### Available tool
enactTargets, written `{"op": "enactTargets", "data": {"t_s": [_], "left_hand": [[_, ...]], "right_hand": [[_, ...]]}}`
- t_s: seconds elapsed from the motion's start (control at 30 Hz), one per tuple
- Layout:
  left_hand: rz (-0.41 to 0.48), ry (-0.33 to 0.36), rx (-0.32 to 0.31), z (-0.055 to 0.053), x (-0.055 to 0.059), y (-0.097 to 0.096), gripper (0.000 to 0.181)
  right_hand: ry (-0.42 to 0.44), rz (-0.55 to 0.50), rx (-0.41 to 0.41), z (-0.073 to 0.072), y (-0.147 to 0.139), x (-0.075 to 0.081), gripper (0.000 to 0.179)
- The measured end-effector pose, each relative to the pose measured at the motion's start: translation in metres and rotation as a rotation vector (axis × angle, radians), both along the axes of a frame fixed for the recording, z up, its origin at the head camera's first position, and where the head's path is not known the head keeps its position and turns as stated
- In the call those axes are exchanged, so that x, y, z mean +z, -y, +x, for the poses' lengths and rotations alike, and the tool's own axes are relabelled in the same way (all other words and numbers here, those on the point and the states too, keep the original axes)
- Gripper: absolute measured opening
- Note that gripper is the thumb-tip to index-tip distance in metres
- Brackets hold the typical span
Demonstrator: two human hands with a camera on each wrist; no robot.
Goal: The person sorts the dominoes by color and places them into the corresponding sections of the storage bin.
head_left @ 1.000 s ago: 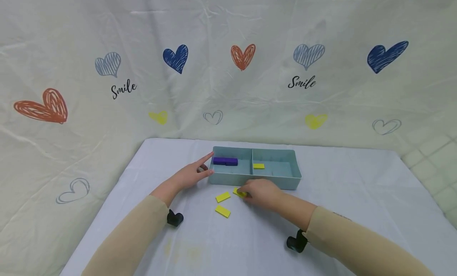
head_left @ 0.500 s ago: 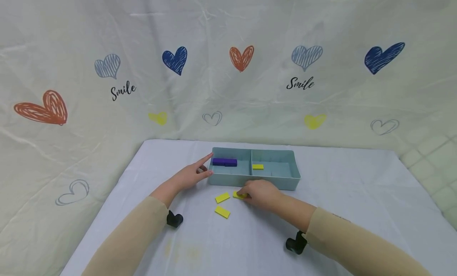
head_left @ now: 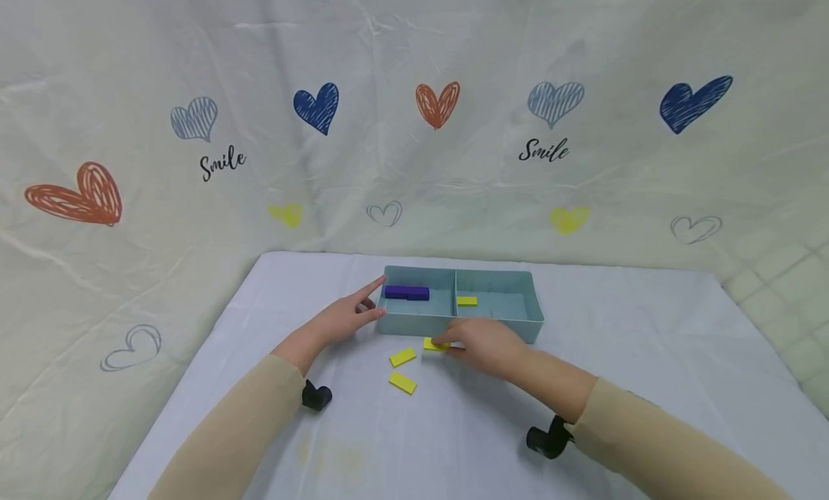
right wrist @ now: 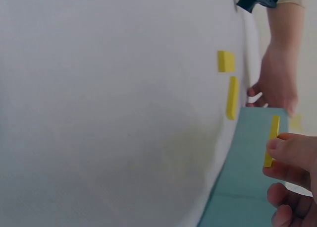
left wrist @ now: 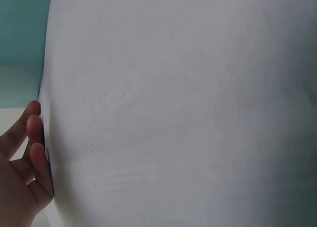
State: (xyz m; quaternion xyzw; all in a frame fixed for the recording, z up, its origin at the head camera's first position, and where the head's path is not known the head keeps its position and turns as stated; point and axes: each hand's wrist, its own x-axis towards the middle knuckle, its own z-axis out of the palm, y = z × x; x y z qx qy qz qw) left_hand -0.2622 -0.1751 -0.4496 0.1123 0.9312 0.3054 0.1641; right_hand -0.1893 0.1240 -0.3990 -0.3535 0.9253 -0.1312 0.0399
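Observation:
My right hand point(head_left: 488, 347) pinches a flat yellow block point(head_left: 432, 344) between thumb and fingertips, just in front of a light blue two-compartment box point(head_left: 414, 326). In the right wrist view the yellow block point(right wrist: 273, 133) stands on edge in the grip, with the box wall behind it. My left hand point(head_left: 343, 319) is at the box's left end, forefinger stretched to the far corner and thumb at the near one. Dark purple blocks point(head_left: 406, 293) lie in the left compartment; one yellow block point(head_left: 467, 301) lies in the right compartment, beside the divider.
Two more yellow blocks, one nearer the box point(head_left: 403, 357) and one closer to me point(head_left: 403, 383), lie on the white tablecloth point(head_left: 453, 442). A pale curtain point(head_left: 401, 162) printed with hearts hangs behind the table. Each wrist wears a black camera mount.
My right hand has lifted the yellow block off the tablecloth and turned it straighter, while wrist and forearm shifted right. The left hand stays at the box's left end.

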Motion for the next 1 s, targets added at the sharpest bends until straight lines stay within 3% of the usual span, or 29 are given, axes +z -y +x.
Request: {"op": "enactTargets", "data": {"t_s": [0.43,0.77,1.0], "left_hand": [[0.004,0.007,-0.004,0.002,0.002,0.000,0.073],[0.010,0.012,-0.004,0.002,0.002,0.000,0.072],[0.013,0.005,0.002,0.000,0.000,0.002,0.071]], "right_hand": [[0.017,-0.032,-0.064,-0.012,-0.034,0.030,0.029],[0.046,-0.063,-0.144,-0.042,-0.075,0.034,0.030],[0.066,-0.041,-0.171,-0.059,-0.085,0.032,0.030]]}}
